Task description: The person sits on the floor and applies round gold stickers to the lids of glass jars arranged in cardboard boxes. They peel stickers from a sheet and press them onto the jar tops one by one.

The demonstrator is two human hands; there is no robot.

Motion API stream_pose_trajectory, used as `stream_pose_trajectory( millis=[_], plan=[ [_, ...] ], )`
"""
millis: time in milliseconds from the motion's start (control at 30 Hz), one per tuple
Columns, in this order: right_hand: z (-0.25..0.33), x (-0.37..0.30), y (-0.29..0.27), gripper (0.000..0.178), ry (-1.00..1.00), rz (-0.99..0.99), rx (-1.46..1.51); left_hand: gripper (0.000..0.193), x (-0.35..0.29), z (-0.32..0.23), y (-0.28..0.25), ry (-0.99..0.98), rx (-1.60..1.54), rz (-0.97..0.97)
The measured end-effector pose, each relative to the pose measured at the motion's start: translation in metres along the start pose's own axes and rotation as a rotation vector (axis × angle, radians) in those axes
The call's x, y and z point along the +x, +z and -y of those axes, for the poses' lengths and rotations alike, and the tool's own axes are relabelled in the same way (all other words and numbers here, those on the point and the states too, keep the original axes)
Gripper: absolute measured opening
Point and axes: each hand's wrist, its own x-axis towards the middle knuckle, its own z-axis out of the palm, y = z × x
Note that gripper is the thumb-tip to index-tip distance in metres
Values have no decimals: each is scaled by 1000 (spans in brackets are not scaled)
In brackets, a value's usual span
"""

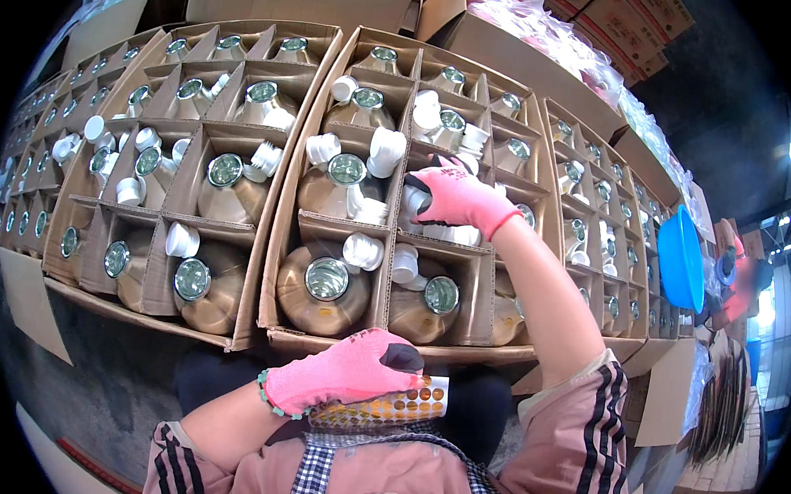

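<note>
My left hand, in a pink glove with dark fingertips, is closed on a sheet of round gold stickers in front of my body. My right hand, gloved the same way, reaches into a divided cardboard box. Its fingers curl inside a compartment; whatever they grip is mostly hidden. White plastic caps lie just below that hand. Gold-brown glass flask liners with silvery mouths fill the compartments; one liner sits near the front, with a white cap beside its mouth.
Similar divided boxes stand on both sides, the left one with a liner. Cartons with clear plastic bags line the back. A blue basin stands at the right, and a person in pink is beyond it.
</note>
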Motion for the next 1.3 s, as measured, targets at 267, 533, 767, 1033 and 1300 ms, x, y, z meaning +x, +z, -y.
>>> stream_pose_trajectory(
  millis=[267,533,767,1033,1300],
  plan=[
    [-51,-43,-16,49,244,-724,6,22,-10,-6,-8,81,-106,-80],
    [-71,-72,33,46,507,-608,-140,19,-9,-6,-9,25,-205,-171],
    [0,-42,36,73,393,-297,-101,26,-9,-5,-6,45,-124,-215],
    [-6,-47,37,65,455,-184,201,22,-8,-6,-6,14,-175,-162],
    [-37,-86,19,46,595,-532,221,26,-13,-7,-7,102,-129,-296]
  ],
)
